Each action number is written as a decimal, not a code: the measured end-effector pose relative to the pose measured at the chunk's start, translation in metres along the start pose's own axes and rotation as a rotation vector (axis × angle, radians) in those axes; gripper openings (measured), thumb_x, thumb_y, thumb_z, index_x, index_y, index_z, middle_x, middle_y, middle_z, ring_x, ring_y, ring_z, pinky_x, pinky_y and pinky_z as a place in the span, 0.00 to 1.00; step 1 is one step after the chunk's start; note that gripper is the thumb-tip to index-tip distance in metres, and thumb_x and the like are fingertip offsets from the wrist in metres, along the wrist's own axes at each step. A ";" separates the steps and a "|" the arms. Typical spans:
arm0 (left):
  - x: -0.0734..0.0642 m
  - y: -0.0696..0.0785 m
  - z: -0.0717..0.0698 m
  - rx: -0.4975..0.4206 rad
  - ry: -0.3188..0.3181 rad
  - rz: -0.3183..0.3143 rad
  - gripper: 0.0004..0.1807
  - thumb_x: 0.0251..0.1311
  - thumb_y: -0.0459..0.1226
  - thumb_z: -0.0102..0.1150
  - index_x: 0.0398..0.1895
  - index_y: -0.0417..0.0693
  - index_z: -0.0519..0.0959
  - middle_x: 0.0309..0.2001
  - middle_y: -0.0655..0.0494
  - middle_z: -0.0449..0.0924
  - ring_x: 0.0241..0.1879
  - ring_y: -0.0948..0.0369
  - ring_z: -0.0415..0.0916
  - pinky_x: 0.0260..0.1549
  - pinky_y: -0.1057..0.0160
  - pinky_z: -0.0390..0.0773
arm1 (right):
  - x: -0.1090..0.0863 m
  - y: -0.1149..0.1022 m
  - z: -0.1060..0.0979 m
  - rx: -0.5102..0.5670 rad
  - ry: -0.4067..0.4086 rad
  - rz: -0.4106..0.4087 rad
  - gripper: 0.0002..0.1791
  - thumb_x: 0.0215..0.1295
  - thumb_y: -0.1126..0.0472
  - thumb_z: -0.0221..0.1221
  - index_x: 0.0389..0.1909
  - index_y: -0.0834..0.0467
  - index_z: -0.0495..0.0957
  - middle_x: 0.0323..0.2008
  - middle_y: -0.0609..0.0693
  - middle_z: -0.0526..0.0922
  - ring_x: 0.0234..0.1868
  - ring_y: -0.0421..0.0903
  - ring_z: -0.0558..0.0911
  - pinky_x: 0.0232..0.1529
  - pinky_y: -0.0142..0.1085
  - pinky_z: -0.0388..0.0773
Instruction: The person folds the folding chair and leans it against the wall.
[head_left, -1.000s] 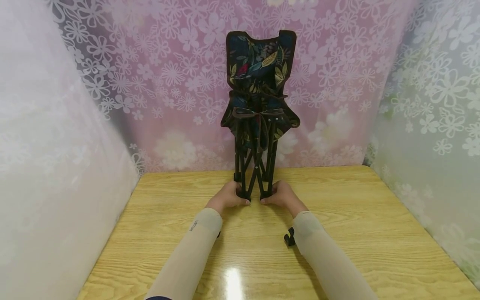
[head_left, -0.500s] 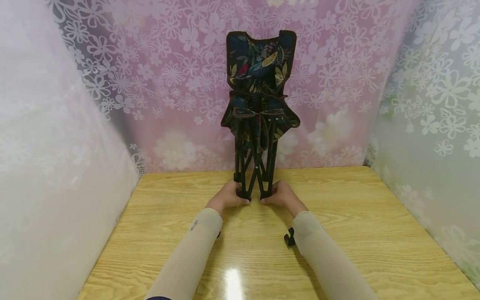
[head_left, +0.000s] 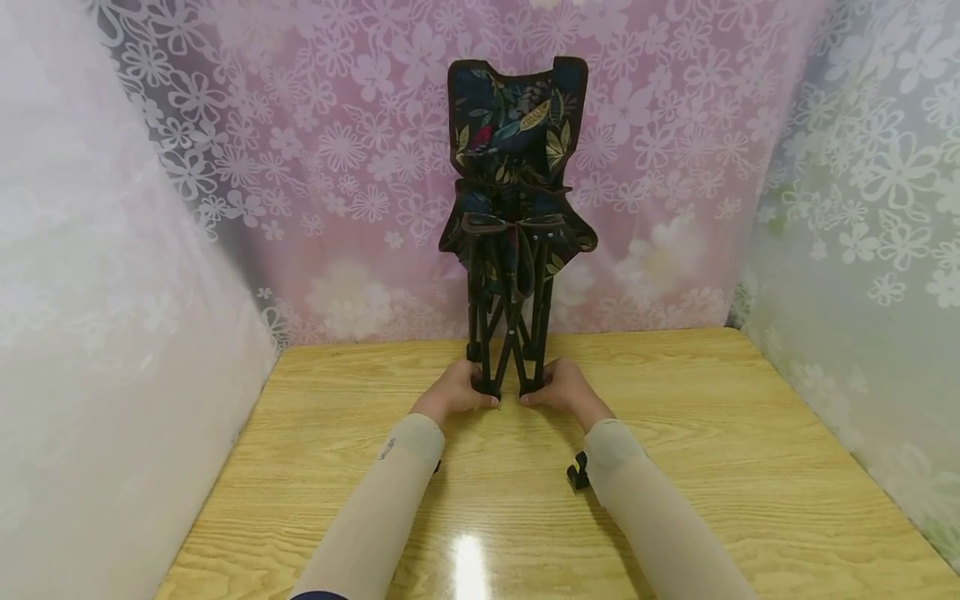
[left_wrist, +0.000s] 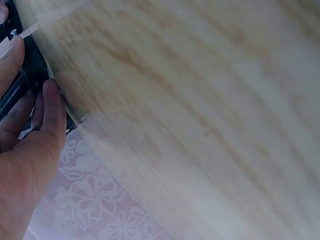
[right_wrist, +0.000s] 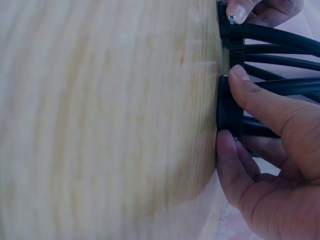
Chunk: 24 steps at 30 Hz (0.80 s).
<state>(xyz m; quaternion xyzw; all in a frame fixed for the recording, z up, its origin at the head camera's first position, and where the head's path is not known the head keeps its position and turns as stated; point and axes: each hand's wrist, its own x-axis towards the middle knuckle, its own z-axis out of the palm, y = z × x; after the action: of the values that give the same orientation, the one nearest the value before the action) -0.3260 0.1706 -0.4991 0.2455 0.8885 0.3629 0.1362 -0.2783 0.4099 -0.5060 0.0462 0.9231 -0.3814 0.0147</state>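
Note:
A folding camp chair (head_left: pixel 517 125) with dark leaf-print fabric stands upright at the back of the table, its black crossed legs drawn close together. My left hand (head_left: pixel 454 390) grips the front left foot of the chair at the tabletop. On the front right foot, my right hand (head_left: pixel 566 390) has the same kind of hold. The right wrist view shows thumb and fingers pinching a black plastic foot (right_wrist: pixel 230 107) from both sides. In the left wrist view, fingers (left_wrist: pixel 52 107) lie round a black foot at the edge of the picture. The feet are partly hidden by the hands.
The wood-grain table (head_left: pixel 337 500) spreads out in front of the chair. A pink flowered curtain (head_left: pixel 360 167) hangs close behind it, with pale sheets at both sides. A black clip-like piece (head_left: pixel 578 472) shows beside the right wrist.
The head view has shifted very slightly. Both hands keep their hold on the chair's feet, and the chair stays where it was.

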 end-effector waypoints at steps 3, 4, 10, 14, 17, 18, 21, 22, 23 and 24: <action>0.000 0.000 0.000 0.006 0.002 0.001 0.33 0.62 0.43 0.78 0.64 0.33 0.79 0.60 0.38 0.82 0.47 0.52 0.82 0.58 0.48 0.83 | 0.001 0.000 -0.001 0.008 0.002 0.002 0.17 0.53 0.55 0.83 0.30 0.62 0.88 0.28 0.53 0.87 0.29 0.46 0.77 0.32 0.37 0.76; 0.000 0.000 -0.001 0.005 0.004 0.001 0.33 0.62 0.43 0.78 0.64 0.34 0.79 0.60 0.38 0.82 0.47 0.52 0.82 0.58 0.48 0.83 | 0.001 0.000 -0.001 0.008 0.001 -0.001 0.17 0.54 0.55 0.82 0.30 0.62 0.88 0.28 0.53 0.87 0.29 0.46 0.77 0.32 0.36 0.76; 0.001 -0.001 0.001 0.013 0.005 -0.001 0.33 0.63 0.44 0.77 0.65 0.33 0.79 0.60 0.38 0.82 0.46 0.53 0.82 0.58 0.48 0.83 | 0.001 0.001 0.001 0.005 0.004 -0.015 0.16 0.54 0.55 0.82 0.29 0.63 0.87 0.25 0.52 0.86 0.28 0.46 0.75 0.31 0.35 0.74; 0.001 -0.003 0.002 0.017 -0.001 -0.005 0.33 0.63 0.44 0.77 0.65 0.34 0.79 0.59 0.38 0.82 0.44 0.53 0.83 0.56 0.48 0.83 | 0.002 0.002 0.003 -0.009 0.008 -0.014 0.17 0.54 0.54 0.82 0.26 0.62 0.86 0.23 0.50 0.83 0.27 0.46 0.73 0.30 0.36 0.72; 0.001 -0.005 0.002 0.017 -0.003 -0.007 0.33 0.63 0.44 0.77 0.65 0.33 0.79 0.59 0.38 0.83 0.44 0.52 0.84 0.56 0.48 0.84 | 0.003 0.002 0.004 -0.018 0.007 -0.003 0.18 0.54 0.54 0.82 0.26 0.61 0.85 0.23 0.49 0.82 0.28 0.46 0.72 0.31 0.36 0.71; 0.001 -0.005 0.001 0.018 -0.001 -0.006 0.33 0.63 0.44 0.77 0.65 0.33 0.79 0.60 0.38 0.82 0.45 0.53 0.84 0.57 0.48 0.84 | 0.003 0.002 0.004 -0.021 0.007 -0.002 0.18 0.54 0.54 0.82 0.26 0.61 0.85 0.23 0.49 0.82 0.28 0.46 0.72 0.31 0.36 0.72; 0.001 -0.003 0.000 0.016 0.001 -0.002 0.33 0.63 0.44 0.77 0.65 0.33 0.79 0.60 0.38 0.83 0.47 0.52 0.83 0.57 0.47 0.83 | 0.004 0.001 0.004 -0.013 0.007 0.004 0.17 0.54 0.54 0.82 0.28 0.61 0.86 0.26 0.50 0.83 0.29 0.46 0.73 0.33 0.37 0.73; 0.000 -0.003 0.000 0.015 0.003 0.000 0.33 0.63 0.44 0.77 0.65 0.33 0.79 0.59 0.38 0.83 0.47 0.52 0.83 0.57 0.47 0.83 | 0.004 0.001 0.003 -0.008 0.009 0.005 0.17 0.54 0.54 0.82 0.28 0.61 0.86 0.26 0.51 0.84 0.30 0.46 0.74 0.33 0.37 0.73; 0.000 -0.002 -0.001 0.015 0.004 0.002 0.33 0.63 0.44 0.77 0.65 0.33 0.80 0.59 0.38 0.83 0.46 0.52 0.83 0.56 0.47 0.83 | 0.004 0.001 0.003 -0.003 0.010 0.007 0.17 0.54 0.54 0.82 0.28 0.62 0.86 0.26 0.51 0.84 0.30 0.46 0.74 0.33 0.37 0.73; 0.000 -0.001 -0.001 0.013 0.004 0.003 0.32 0.63 0.44 0.77 0.64 0.33 0.80 0.58 0.38 0.84 0.46 0.52 0.83 0.56 0.47 0.83 | 0.004 0.001 0.003 0.002 0.012 0.008 0.17 0.54 0.55 0.82 0.28 0.62 0.86 0.26 0.51 0.83 0.29 0.46 0.73 0.33 0.37 0.73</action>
<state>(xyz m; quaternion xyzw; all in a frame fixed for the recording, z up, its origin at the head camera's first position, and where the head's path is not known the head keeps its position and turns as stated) -0.3267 0.1689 -0.4991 0.2469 0.8908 0.3579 0.1321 -0.2823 0.4083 -0.5093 0.0520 0.9225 -0.3822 0.0108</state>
